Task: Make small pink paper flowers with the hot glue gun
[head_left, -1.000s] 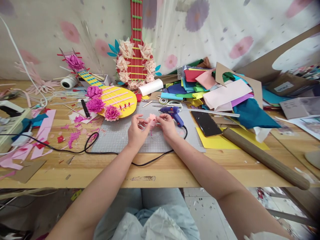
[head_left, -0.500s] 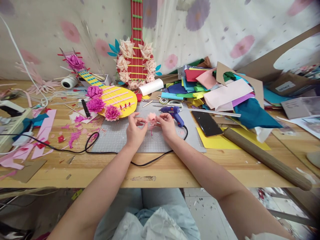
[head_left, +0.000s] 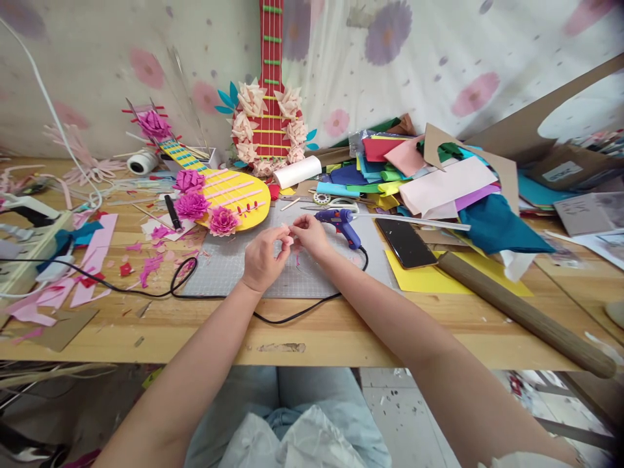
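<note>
Above the grey cutting mat point(head_left: 224, 266), my two hands meet around a small pale pink paper flower point(head_left: 288, 239). My left hand point(head_left: 266, 257) pinches it from the left, thumb and fingers closed. From the right, my right hand point(head_left: 309, 235) grips it with curled fingertips. Most of the flower is covered by the fingers. Just beyond my right hand lies a blue hot glue gun point(head_left: 341, 224), its black cord looping across the mat. A yellow paper guitar point(head_left: 248, 195) with magenta paper flowers point(head_left: 223, 221) rests behind my left hand.
A red paper guitar point(head_left: 270, 123) stands against the curtain. Coloured paper point(head_left: 448, 182) piles up at the back right. A phone point(head_left: 405, 242) and a wooden rod point(head_left: 526, 312) lie on yellow paper at right. Paper scraps point(head_left: 92, 260) litter the left side.
My hands have drawn closer together around the pink flower, which showed openly before and is now mostly covered. The view has shifted slightly.
</note>
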`<move>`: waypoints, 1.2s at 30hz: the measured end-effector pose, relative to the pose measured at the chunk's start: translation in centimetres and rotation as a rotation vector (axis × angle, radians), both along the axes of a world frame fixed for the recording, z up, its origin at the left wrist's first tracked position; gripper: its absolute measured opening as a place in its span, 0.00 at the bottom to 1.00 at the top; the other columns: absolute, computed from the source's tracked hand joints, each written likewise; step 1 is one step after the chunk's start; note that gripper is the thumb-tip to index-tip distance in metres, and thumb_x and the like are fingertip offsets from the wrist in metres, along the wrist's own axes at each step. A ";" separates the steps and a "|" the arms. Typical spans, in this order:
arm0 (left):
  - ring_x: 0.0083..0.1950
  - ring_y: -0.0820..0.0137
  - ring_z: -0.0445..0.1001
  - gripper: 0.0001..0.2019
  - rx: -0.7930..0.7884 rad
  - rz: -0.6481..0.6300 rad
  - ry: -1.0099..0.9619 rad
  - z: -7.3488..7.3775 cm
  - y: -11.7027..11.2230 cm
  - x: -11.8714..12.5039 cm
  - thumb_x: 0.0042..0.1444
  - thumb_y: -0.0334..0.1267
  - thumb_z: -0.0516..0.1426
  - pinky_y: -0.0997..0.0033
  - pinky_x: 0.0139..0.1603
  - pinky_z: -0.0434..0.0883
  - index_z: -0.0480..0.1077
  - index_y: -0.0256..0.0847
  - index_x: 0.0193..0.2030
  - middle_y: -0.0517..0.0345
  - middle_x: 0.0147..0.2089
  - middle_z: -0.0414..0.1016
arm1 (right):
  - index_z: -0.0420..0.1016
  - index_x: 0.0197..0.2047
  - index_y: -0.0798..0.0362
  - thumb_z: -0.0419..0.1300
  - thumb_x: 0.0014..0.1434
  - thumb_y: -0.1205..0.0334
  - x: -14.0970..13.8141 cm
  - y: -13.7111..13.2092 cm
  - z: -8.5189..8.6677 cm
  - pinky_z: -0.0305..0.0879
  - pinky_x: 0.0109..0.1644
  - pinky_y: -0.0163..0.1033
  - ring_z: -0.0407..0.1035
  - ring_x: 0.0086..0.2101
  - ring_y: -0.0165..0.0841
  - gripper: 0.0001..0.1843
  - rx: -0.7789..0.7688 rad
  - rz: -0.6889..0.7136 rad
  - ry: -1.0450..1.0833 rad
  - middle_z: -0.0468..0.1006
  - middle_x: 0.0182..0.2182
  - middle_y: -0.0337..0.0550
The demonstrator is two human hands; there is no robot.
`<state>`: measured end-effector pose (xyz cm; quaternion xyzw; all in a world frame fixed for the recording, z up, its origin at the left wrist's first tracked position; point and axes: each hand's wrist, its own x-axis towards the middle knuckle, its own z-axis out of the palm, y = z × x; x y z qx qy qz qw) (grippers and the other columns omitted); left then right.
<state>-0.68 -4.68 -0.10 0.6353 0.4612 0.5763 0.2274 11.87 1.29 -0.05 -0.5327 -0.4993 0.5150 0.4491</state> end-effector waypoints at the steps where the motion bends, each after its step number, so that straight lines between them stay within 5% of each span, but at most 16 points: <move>1: 0.48 0.65 0.75 0.13 -0.011 0.010 -0.024 0.0 -0.1 0.0 0.46 0.33 0.63 0.58 0.60 0.64 0.66 0.44 0.38 0.57 0.36 0.75 | 0.60 0.28 0.50 0.58 0.48 0.69 -0.1 0.2 -0.1 0.59 0.20 0.31 0.63 0.19 0.25 0.08 0.013 0.000 -0.043 0.69 0.23 0.32; 9: 0.38 0.72 0.75 0.25 -0.025 0.228 -0.495 0.7 1.2 -0.4 0.45 0.35 0.64 0.68 0.45 0.72 0.57 0.45 0.48 0.61 0.36 0.70 | 0.62 0.29 0.51 0.56 0.47 0.68 0.3 1.1 -0.8 0.66 0.32 0.35 0.66 0.29 0.28 0.05 0.147 -0.057 -0.342 0.70 0.28 0.36; 17: 0.34 0.71 0.78 0.25 -0.320 0.089 -0.756 0.7 1.9 -0.7 0.42 0.37 0.64 0.71 0.37 0.73 0.58 0.43 0.45 0.61 0.33 0.74 | 0.62 0.28 0.51 0.55 0.47 0.68 -0.1 1.0 -0.1 0.66 0.34 0.37 0.67 0.30 0.30 0.05 0.169 -0.035 -0.442 0.72 0.29 0.38; 24: 0.34 0.68 0.79 0.23 -0.353 0.044 -0.753 1.1 1.6 -0.6 0.43 0.37 0.63 0.68 0.36 0.74 0.58 0.42 0.45 0.59 0.32 0.76 | 0.61 0.29 0.50 0.57 0.46 0.70 -0.5 1.4 -0.1 0.62 0.30 0.36 0.65 0.26 0.30 0.08 0.173 0.013 -0.487 0.71 0.28 0.37; 29: 0.30 0.70 0.78 0.30 -0.378 -0.016 -0.612 0.7 1.4 -0.5 0.41 0.35 0.64 0.72 0.32 0.74 0.58 0.42 0.51 0.61 0.31 0.77 | 0.62 0.32 0.50 0.58 0.45 0.70 0.2 1.5 0.7 0.64 0.38 0.39 0.68 0.31 0.31 0.11 0.205 0.028 -0.529 0.73 0.31 0.37; 32: 0.31 0.69 0.78 0.33 -0.420 -0.048 -0.522 0.5 1.3 -0.4 0.40 0.33 0.65 0.72 0.30 0.74 0.58 0.42 0.54 0.59 0.32 0.78 | 0.63 0.33 0.50 0.58 0.48 0.68 1.0 0.8 1.7 0.64 0.42 0.39 0.69 0.37 0.32 0.08 0.362 0.045 -0.388 0.74 0.34 0.39; 36: 0.30 0.68 0.78 0.37 -0.467 -0.108 -0.461 0.3 1.1 -0.2 0.38 0.33 0.66 0.71 0.30 0.73 0.57 0.42 0.56 0.59 0.32 0.78 | 0.65 0.37 0.49 0.61 0.49 0.61 1.7 -0.8 2.5 0.65 0.40 0.38 0.70 0.34 0.31 0.11 0.424 0.268 -0.171 0.75 0.32 0.37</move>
